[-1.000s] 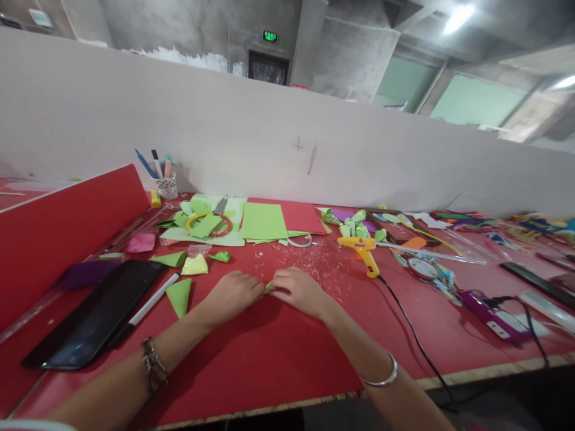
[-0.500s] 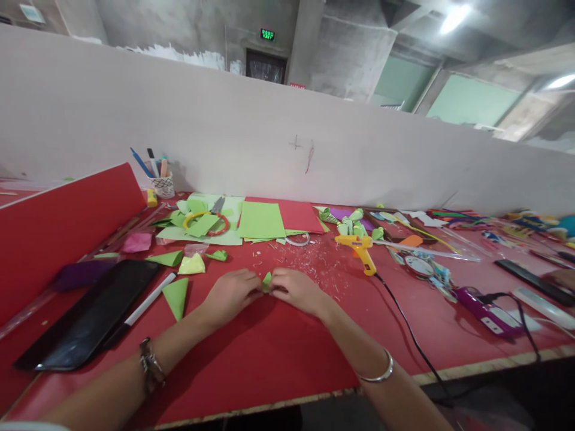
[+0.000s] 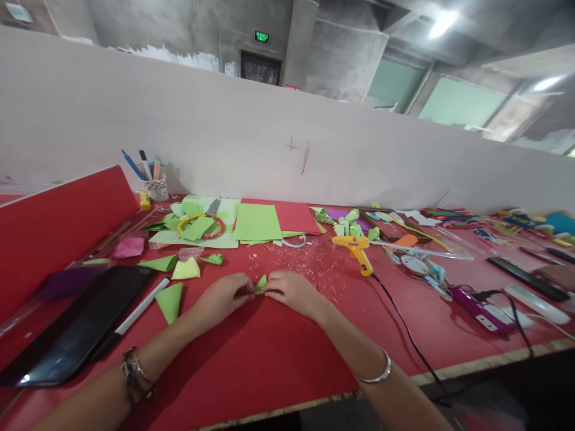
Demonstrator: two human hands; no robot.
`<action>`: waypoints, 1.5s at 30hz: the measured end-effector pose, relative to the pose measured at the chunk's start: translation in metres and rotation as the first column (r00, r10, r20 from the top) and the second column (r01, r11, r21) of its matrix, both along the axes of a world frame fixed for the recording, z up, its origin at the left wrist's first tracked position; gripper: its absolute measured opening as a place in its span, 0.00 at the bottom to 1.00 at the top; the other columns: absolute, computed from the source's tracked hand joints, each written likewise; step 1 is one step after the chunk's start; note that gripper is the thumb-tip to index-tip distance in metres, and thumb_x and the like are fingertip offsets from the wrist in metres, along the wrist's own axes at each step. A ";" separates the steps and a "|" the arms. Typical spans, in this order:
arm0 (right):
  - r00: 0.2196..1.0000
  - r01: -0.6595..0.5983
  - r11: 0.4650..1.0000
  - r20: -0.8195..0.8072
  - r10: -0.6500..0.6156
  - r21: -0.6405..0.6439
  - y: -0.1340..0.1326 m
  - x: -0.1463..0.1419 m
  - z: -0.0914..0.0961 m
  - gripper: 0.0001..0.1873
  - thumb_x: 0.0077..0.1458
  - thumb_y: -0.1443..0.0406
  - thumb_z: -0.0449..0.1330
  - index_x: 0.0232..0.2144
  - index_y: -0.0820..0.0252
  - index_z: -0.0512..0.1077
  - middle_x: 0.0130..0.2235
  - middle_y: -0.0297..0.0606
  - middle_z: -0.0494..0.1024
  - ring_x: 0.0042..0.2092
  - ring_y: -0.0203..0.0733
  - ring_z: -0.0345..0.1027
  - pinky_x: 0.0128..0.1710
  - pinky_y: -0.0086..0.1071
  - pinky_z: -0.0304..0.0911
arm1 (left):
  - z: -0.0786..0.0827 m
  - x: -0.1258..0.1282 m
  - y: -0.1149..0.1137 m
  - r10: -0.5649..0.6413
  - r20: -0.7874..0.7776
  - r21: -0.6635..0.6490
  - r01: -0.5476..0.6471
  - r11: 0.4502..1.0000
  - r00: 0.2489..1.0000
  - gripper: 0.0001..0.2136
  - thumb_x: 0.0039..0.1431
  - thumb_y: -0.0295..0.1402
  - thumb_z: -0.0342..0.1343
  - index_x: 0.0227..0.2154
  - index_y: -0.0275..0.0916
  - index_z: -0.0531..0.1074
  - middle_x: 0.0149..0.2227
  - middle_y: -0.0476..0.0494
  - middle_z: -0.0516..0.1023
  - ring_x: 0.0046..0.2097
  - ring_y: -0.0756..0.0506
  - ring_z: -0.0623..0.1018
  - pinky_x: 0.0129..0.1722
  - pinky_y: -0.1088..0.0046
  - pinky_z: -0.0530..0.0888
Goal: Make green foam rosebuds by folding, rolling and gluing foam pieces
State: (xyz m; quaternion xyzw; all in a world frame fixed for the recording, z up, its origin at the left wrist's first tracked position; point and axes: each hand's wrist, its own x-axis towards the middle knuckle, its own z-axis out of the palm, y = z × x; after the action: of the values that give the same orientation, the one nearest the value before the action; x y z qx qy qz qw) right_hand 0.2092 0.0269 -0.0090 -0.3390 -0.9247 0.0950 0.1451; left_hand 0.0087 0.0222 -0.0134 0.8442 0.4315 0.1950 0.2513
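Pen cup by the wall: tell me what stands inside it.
The cup holds a blue pen, a dark pen and pale markers; its wall hides their lower ends.

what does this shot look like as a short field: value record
surface: red table
left hand: fingers pinch small green paper piece
right hand: fingers pinch the same piece from the other side
left of hands: green paper triangle, white pen, black tablet
right of hands: yellow glue gun, corded
behind: green sheet, pen cup

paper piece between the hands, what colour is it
Light green paper piece, best seen in head view.
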 end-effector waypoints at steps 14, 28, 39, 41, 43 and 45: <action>0.982 0.038 0.988 -0.176 -0.065 -0.152 -0.002 -0.003 0.000 0.05 0.53 0.66 0.55 0.28 0.62 0.70 0.29 0.33 0.70 0.32 0.32 0.62 0.32 0.24 0.55 | 0.002 0.002 -0.001 -0.004 -0.063 0.064 0.008 0.998 0.998 0.08 0.55 0.32 0.50 0.26 0.36 0.72 0.28 0.47 0.70 0.30 0.50 0.70 0.31 0.78 0.63; 0.981 0.096 0.981 -0.149 -0.122 -0.169 -0.002 -0.007 -0.004 0.05 0.53 0.71 0.53 0.29 0.62 0.69 0.30 0.35 0.68 0.34 0.33 0.62 0.34 0.25 0.55 | 0.001 0.002 0.004 -0.022 -0.011 -0.002 0.022 1.000 1.000 0.06 0.52 0.25 0.48 0.27 0.36 0.71 0.30 0.46 0.71 0.31 0.50 0.70 0.33 0.77 0.65; 0.996 0.089 0.996 -0.027 -0.089 -0.006 -0.006 -0.010 -0.002 0.02 0.51 0.70 0.55 0.28 0.62 0.67 0.32 0.35 0.67 0.36 0.35 0.60 0.34 0.25 0.54 | 0.008 0.004 0.019 0.077 -0.142 -0.075 -0.088 0.993 0.987 0.07 0.47 0.35 0.53 0.29 0.38 0.69 0.28 0.50 0.72 0.31 0.48 0.70 0.30 0.76 0.62; 0.996 0.083 0.997 0.015 -0.083 0.007 -0.006 -0.011 -0.001 0.01 0.51 0.69 0.55 0.28 0.62 0.67 0.31 0.35 0.67 0.35 0.35 0.60 0.33 0.25 0.54 | 0.008 0.004 0.019 0.075 -0.146 -0.075 -0.087 0.993 0.986 0.06 0.48 0.35 0.52 0.28 0.38 0.69 0.28 0.50 0.72 0.31 0.49 0.70 0.29 0.77 0.62; 0.995 0.084 0.996 0.054 -0.085 0.011 -0.006 -0.012 0.000 0.02 0.52 0.69 0.55 0.29 0.62 0.67 0.31 0.35 0.67 0.35 0.35 0.60 0.32 0.25 0.53 | 0.007 0.004 0.016 0.066 -0.150 -0.058 -0.075 0.995 0.987 0.05 0.50 0.33 0.51 0.27 0.38 0.69 0.27 0.50 0.72 0.30 0.50 0.70 0.28 0.78 0.61; 0.991 0.096 0.995 0.094 -0.097 0.020 -0.006 -0.014 0.001 0.04 0.53 0.68 0.53 0.29 0.62 0.67 0.31 0.36 0.68 0.35 0.35 0.60 0.32 0.26 0.53 | 0.007 0.003 0.013 0.053 -0.159 -0.002 -0.054 0.999 0.986 0.04 0.51 0.32 0.51 0.27 0.38 0.68 0.27 0.50 0.72 0.29 0.50 0.70 0.27 0.78 0.61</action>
State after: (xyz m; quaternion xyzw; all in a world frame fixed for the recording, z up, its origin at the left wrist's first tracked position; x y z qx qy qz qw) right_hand 0.1952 0.0205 -0.0079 -0.3864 -0.9137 0.0644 0.1079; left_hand 0.0121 0.0348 -0.0061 0.8443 0.4733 0.1327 0.2134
